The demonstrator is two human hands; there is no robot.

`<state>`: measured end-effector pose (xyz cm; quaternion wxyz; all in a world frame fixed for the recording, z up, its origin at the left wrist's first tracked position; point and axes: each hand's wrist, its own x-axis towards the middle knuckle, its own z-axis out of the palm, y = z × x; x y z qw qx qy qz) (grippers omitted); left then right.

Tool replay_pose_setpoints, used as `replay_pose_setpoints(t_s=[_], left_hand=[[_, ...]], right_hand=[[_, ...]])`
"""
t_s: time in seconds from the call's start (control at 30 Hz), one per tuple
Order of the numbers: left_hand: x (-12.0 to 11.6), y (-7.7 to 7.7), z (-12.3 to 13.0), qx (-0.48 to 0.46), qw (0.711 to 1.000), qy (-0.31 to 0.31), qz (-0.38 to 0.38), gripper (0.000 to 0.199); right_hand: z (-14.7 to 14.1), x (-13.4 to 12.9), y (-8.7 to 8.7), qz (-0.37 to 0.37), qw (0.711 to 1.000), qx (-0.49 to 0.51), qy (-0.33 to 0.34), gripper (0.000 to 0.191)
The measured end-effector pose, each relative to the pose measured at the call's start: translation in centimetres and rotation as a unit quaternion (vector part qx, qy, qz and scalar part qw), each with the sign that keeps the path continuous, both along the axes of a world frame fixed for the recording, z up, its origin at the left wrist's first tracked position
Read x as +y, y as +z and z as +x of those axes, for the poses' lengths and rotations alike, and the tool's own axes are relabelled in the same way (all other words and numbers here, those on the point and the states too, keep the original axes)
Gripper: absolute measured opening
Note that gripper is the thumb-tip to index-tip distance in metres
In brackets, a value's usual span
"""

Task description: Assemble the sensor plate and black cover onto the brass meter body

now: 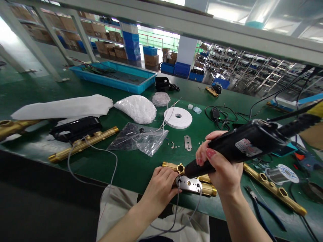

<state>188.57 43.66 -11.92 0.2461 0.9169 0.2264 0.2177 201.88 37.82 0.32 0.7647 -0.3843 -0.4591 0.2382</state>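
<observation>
Black power driver [243, 144] and brass fitting [209, 189] in both hands [163, 188]

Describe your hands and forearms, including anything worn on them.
Both the left hand and right hand are ungloved, with no ring or watch visible. The right thumbnail has glossy pinkish-red polish. No sleeves show on the forearms.

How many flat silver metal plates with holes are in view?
2: a loose plate near the round white roll, another plate on brass tubing by the left hand. Others may be hidden.
</observation>
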Motion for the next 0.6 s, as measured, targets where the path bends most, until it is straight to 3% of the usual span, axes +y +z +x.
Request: replay_pose_setpoints(t_s=[0.23,0.6], left_hand=[[-0.3,0.1,-0.2,0.011,1.000,0.003,-0.006,0.042],[0.7,0.4,0.1,0.025,0.997,-0.060,0.037,0.040]], right_hand=[[-0.2,-0.4,0.0,-0.015,1.000,0.010,0.008,0.017],[-0.2,-0.2,0.0,-0.008,1.000,-0.002,0.003,0.018]])
